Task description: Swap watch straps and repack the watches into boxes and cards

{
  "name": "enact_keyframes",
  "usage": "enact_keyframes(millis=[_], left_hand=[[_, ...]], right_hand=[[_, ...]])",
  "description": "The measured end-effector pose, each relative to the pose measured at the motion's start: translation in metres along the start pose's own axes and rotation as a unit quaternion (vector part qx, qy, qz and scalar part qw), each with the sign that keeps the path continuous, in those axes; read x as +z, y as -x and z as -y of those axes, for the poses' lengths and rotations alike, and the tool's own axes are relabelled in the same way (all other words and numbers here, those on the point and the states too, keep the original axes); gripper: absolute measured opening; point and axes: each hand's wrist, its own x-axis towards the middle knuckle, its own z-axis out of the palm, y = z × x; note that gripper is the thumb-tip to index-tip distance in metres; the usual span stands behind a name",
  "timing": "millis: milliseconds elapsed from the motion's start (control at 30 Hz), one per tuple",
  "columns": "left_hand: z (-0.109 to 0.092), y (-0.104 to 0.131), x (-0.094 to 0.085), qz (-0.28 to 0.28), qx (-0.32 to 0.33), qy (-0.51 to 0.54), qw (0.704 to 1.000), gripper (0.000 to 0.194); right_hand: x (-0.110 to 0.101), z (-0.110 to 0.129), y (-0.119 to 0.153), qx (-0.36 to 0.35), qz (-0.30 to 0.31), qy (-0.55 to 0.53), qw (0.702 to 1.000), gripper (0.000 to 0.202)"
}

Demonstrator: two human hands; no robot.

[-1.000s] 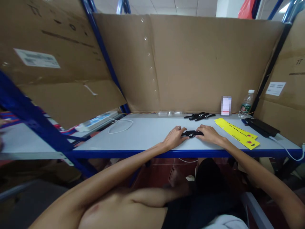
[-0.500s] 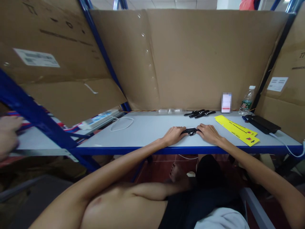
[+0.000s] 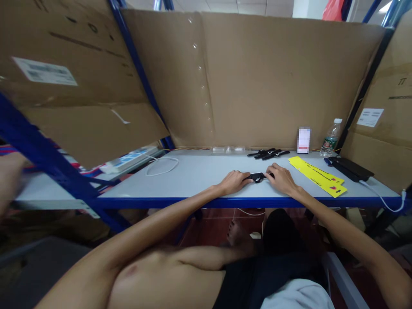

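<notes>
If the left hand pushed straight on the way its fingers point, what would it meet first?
The black item pinched by the left hand; just past that, probably the right hand, though depth is unclear here.

One head-worn camera looks forward and down across the desk (image 3: 189, 174), fairly near.

Left hand (image 3: 234, 182) holding black object (image 3: 256, 177), right hand (image 3: 281, 179) at its other end; yellow cards (image 3: 315, 175) nearby
</notes>
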Motion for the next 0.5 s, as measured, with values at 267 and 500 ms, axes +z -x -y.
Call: enact_keyframes(millis=[267, 500], left_hand=[[-0.014, 0.006, -0.007, 0.011, -0.032, -0.036, 0.999, 0.04], [-0.014, 0.005, -0.005, 0.003, -0.031, -0.031, 0.999, 0.041]], right_hand=[[0.006, 0.036, -0.004, 0.083, 0.101, -0.021, 0.991, 0.039], [0.004, 0.043, -0.006, 0.117, 0.117, -0.016, 0.986, 0.04]])
